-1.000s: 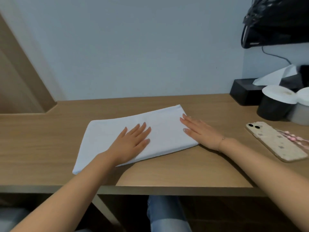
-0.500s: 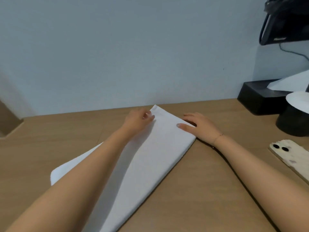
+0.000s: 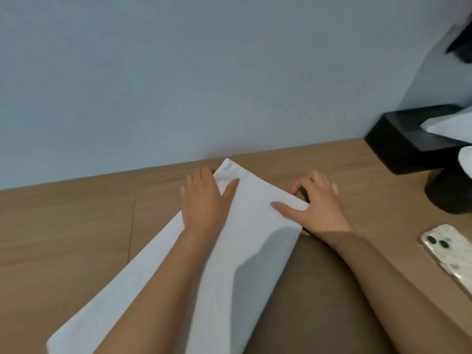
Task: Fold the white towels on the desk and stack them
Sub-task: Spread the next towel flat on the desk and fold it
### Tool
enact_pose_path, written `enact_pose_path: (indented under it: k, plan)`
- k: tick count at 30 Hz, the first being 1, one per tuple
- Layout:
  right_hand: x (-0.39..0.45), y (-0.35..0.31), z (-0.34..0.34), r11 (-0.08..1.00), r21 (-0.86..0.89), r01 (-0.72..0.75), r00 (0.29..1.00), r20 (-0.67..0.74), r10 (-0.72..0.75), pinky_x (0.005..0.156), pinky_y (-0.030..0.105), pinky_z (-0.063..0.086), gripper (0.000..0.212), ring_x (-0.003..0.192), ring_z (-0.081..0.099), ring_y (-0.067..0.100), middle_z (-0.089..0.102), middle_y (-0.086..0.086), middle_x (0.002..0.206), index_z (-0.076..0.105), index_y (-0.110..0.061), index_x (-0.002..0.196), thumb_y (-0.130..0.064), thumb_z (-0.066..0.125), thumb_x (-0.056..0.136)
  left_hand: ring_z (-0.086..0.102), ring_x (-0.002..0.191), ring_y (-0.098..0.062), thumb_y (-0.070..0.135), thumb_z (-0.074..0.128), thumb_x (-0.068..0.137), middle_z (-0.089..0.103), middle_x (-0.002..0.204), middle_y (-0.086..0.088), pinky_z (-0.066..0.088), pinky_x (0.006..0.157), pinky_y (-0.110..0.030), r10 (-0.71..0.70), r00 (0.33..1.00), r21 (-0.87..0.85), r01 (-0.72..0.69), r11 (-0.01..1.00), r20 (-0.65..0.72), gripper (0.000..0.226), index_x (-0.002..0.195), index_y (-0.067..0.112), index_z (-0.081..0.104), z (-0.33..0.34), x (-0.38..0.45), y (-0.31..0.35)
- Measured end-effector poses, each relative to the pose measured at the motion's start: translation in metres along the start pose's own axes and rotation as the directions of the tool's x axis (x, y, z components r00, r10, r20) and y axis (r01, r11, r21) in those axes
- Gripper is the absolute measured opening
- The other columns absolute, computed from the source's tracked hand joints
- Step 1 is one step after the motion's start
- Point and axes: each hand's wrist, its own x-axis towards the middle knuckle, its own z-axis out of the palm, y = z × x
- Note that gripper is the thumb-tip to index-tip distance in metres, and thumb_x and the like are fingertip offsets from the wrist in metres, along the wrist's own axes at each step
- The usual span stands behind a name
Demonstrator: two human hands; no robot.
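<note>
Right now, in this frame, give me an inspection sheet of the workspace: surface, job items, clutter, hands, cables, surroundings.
Surface: wooden desk, a seam line across its left part.
Job's things: one white towel, folded into a long strip, lying diagonally; no stack seen.
Clutter: black tissue box, dark round container, phone face down at right.
Grips: left hand pinches the towel's far left corner; right hand pinches the far right corner.
Cables: nothing seen.
Surroundings: plain pale wall behind the desk.
</note>
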Motion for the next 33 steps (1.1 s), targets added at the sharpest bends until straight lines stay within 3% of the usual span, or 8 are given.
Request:
enact_pose_path:
  k: [3, 8, 12, 16, 19, 22, 25, 33]
  plan:
    - [-0.006, -0.005, -0.004, 0.982, -0.098, -0.164, 0.979, 0.104, 0.174, 0.076, 0.030, 0.020, 0.051, 0.086, 0.039, 0.010, 0.042, -0.012, 0.084, 0.050, -0.027, 0.074, -0.076, 0.064, 0.066, 0.054, 0.102, -0.031, 0.057, 0.049, 0.094, 0.059, 0.104, -0.010, 0.036, 0.087, -0.038, -0.088, 0.975, -0.047, 0.099, 0.994, 0.202, 0.050, 0.101, 0.008, 0.053, -0.014, 0.006, 0.004]
    - [-0.009, -0.019, -0.031, 0.953, -0.234, -0.194, 0.854, 0.438, 0.281, 0.080, 0.032, 0.034, 0.054, 0.081, 0.038, 0.010, 0.039, -0.010, 0.087, 0.046, -0.027, 0.070, -0.081, 0.056, 0.069, 0.055, 0.112, -0.039, 0.051, 0.048, 0.097, 0.058, 0.116, -0.026, 0.044, 0.097, -0.042, -0.201, 0.756, -0.308, 0.473, 0.825, 0.623, 0.052, 0.115, 0.003, 0.057, -0.053, -0.008, 0.009]
    - [-0.033, -0.043, -0.053, 0.880, 0.116, -0.460, 0.748, 0.585, 0.314, 0.061, 0.029, 0.031, 0.049, 0.068, 0.040, 0.013, 0.045, -0.002, 0.078, 0.042, -0.018, 0.075, -0.055, 0.073, 0.076, 0.051, 0.070, -0.007, 0.045, 0.050, 0.098, 0.047, 0.072, 0.007, 0.036, 0.059, -0.019, -0.205, 0.731, -0.413, 0.568, 0.712, 0.651, 0.030, 0.095, 0.016, 0.056, -0.102, -0.044, 0.014]
    - [-0.050, -0.081, -0.088, 0.739, 0.444, -0.506, 0.814, 0.528, 0.240, 0.052, 0.015, 0.033, 0.036, 0.064, 0.043, 0.009, 0.048, 0.000, 0.076, 0.046, -0.016, 0.083, -0.029, 0.079, 0.079, 0.052, 0.069, 0.001, 0.036, 0.060, 0.096, 0.052, 0.078, 0.011, 0.038, 0.059, -0.008, -0.217, 0.817, -0.602, 0.549, 0.580, 0.535, 0.015, 0.092, 0.024, 0.052, -0.164, -0.062, 0.005]
    - [-0.055, -0.132, -0.115, 0.529, 0.689, -0.496, 0.866, 0.435, 0.247, 0.061, 0.021, 0.051, 0.026, 0.065, 0.062, 0.008, 0.067, 0.006, 0.086, 0.056, -0.014, 0.094, -0.007, 0.076, 0.080, 0.063, 0.103, -0.008, 0.034, 0.062, 0.095, 0.066, 0.114, 0.009, 0.049, 0.089, -0.024, -0.251, 0.867, -0.750, 0.498, 0.435, 0.430, 0.033, 0.126, 0.028, 0.053, -0.224, -0.073, -0.003]
    - [-0.060, -0.192, -0.138, 0.323, 0.849, -0.418, 0.907, 0.373, 0.195, 0.074, 0.020, 0.056, 0.021, 0.086, 0.072, 0.012, 0.074, 0.008, 0.100, 0.068, -0.012, 0.099, -0.005, 0.072, 0.080, 0.064, 0.109, -0.019, 0.037, 0.059, 0.094, 0.069, 0.117, -0.006, 0.048, 0.095, -0.038, -0.212, 0.916, -0.843, 0.398, 0.362, 0.342, 0.035, 0.124, 0.021, 0.059, -0.283, -0.085, -0.017]
    - [-0.064, -0.253, -0.156, 0.297, 0.906, -0.301, 0.954, 0.287, 0.089, 0.074, 0.020, 0.055, 0.028, 0.091, 0.071, 0.014, 0.075, 0.003, 0.100, 0.071, -0.013, 0.103, -0.022, 0.071, 0.076, 0.063, 0.102, -0.019, 0.039, 0.058, 0.090, 0.068, 0.113, -0.014, 0.048, 0.091, -0.036, -0.243, 0.947, -0.897, 0.284, 0.339, 0.208, 0.037, 0.120, 0.017, 0.061, -0.334, -0.099, -0.041]
    - [-0.071, -0.393, -0.166, 0.342, 0.940, 0.014, 0.976, 0.062, -0.210, 0.067, 0.013, 0.050, 0.012, 0.077, 0.064, 0.001, 0.071, -0.010, 0.084, 0.070, -0.031, 0.086, -0.037, 0.069, 0.076, 0.065, 0.097, -0.002, 0.057, 0.053, 0.091, 0.069, 0.105, 0.012, 0.051, 0.076, -0.014, -0.332, 0.930, -0.866, 0.033, 0.499, -0.155, 0.035, 0.110, 0.030, 0.061, -0.436, -0.139, -0.113]
